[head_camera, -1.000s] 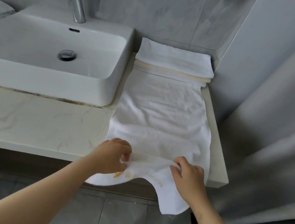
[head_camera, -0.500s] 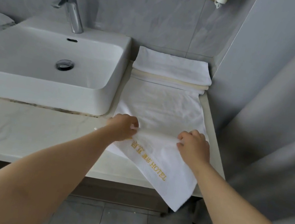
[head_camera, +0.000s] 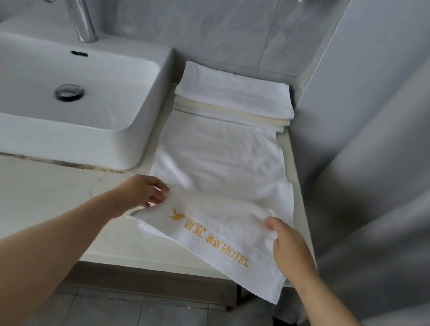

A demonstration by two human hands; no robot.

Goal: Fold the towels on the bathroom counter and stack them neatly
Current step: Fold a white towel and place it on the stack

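White cloth towel showing soft nap, waffle-weave band, gold stitching. White ceramic basin at 10 o'clock gleaming glossy; chrome metal tap shining; pale marbled counter looking smooth.

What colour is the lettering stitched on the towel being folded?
Golden yellow lettering on the white towel; the head view shows it best.

- We find open worktop left of the spread towel, in front of the sink.
- The sink's side stands just beside the towel's left edge.
- Folded towels block the back.
- The wall and curtain close off the right.
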